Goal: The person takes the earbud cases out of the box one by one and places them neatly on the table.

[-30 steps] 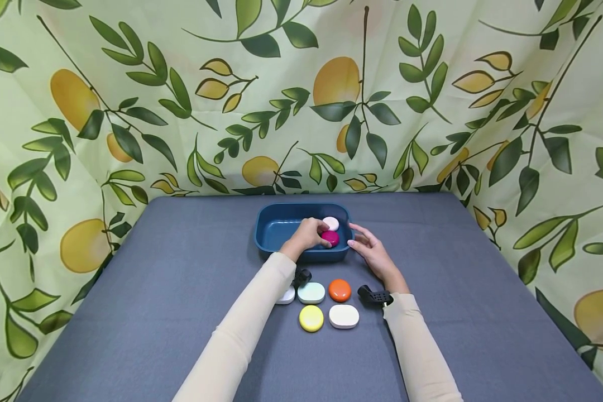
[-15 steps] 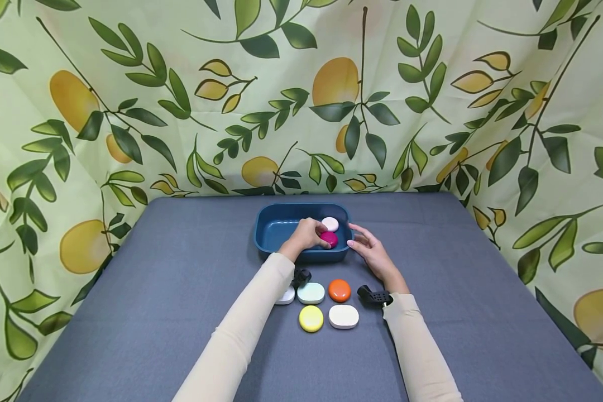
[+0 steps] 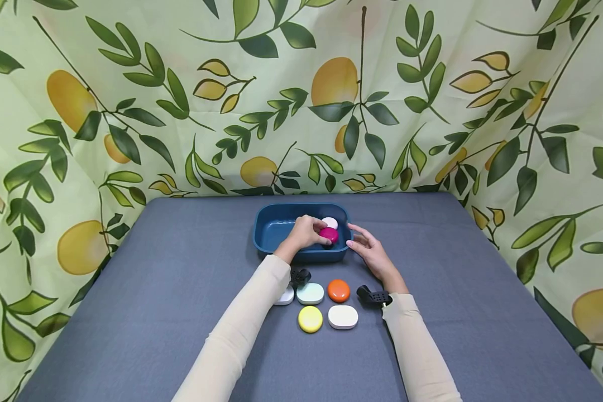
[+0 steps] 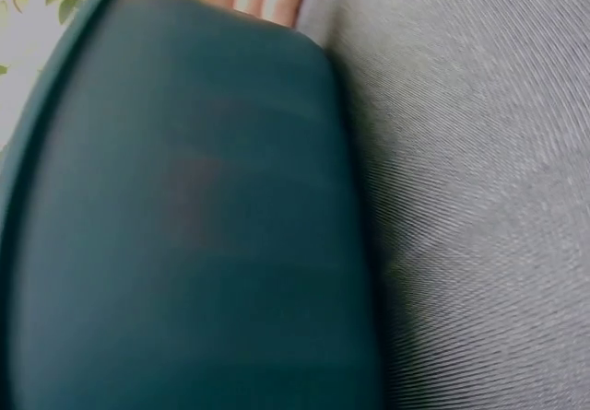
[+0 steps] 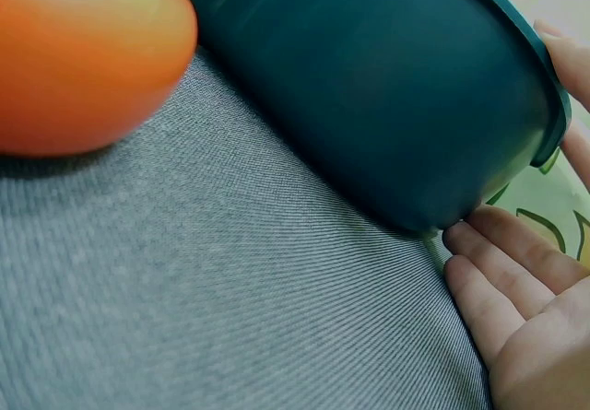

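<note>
In the head view my left hand (image 3: 304, 233) reaches over the front rim of a dark blue rectangular bin (image 3: 276, 206). Its fingers and thumb pinch a smooth, round magenta disc (image 3: 329, 235) in the bin's right end. Just behind that disc lies a pale pink one (image 3: 330, 223), partly covered by the fingertips. My right hand (image 3: 369, 251) is at the bin's right end, fingers extended along the outside wall. The right wrist view shows the right hand (image 5: 525, 290) with fingertips right at the bin's lower corner (image 5: 396, 106). The left wrist view is mostly filled by the bin's outer wall (image 4: 194, 244).
Before the bin on the grey cloth lie an orange disc (image 3: 339, 291), a yellow disc (image 3: 310, 319), a white oval piece (image 3: 343, 317), a pale mint oval piece (image 3: 310, 293) and a whitish piece (image 3: 284, 296) partly behind the left sleeve. A leaf-print curtain (image 3: 281, 128) hangs behind.
The magenta disc and my left hand have risen very slightly, the disc now overlapping more of the pale pink one. My right hand and the bin stay put.
</note>
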A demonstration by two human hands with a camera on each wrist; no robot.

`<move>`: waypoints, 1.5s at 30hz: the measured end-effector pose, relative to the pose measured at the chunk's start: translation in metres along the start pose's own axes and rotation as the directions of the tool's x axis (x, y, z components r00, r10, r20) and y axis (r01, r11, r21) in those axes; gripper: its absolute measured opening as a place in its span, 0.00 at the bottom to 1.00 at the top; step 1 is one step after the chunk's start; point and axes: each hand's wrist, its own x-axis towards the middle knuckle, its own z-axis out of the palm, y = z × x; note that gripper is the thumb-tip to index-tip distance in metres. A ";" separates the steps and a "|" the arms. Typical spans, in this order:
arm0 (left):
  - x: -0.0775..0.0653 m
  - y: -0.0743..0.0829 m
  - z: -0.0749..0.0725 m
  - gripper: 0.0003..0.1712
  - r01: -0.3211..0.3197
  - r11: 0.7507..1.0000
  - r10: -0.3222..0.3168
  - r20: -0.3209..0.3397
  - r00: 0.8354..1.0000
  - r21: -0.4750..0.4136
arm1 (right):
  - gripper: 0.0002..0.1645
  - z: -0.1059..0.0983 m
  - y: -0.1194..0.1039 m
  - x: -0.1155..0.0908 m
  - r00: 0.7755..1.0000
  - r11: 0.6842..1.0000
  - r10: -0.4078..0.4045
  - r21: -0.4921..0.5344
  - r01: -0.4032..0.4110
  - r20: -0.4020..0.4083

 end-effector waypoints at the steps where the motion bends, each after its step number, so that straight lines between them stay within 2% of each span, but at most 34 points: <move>1: -0.001 0.001 -0.001 0.28 -0.002 1.000 0.001 -0.003 1.000 -0.014 | 0.34 0.000 0.000 0.000 1.000 1.000 -0.003 0.001 0.003 -0.001; 8: -0.006 0.007 -0.009 0.28 -0.023 0.998 0.022 -0.007 1.000 -0.056 | 0.34 -0.001 0.000 0.000 1.000 1.000 -0.008 -0.007 0.008 0.004; 21: -0.022 0.014 -0.021 0.29 -0.015 0.997 0.016 0.010 1.000 -0.082 | 0.34 0.000 -0.002 -0.003 1.000 1.000 0.001 -0.013 -0.001 0.003; 33: -0.052 0.022 -0.033 0.29 -0.067 0.996 0.069 0.029 0.997 -0.059 | 0.34 0.000 0.000 -0.001 1.000 1.000 0.003 -0.004 -0.003 0.004; 40: -0.074 0.017 -0.036 0.29 -0.101 0.993 0.103 0.025 0.994 -0.053 | 0.34 0.000 0.000 -0.001 1.000 0.999 0.000 -0.044 -0.001 -0.013; 45: -0.090 0.011 -0.040 0.29 -0.082 0.991 0.085 0.028 0.996 -0.102 | 0.34 0.000 -0.001 -0.001 1.000 0.999 0.004 -0.045 -0.004 -0.006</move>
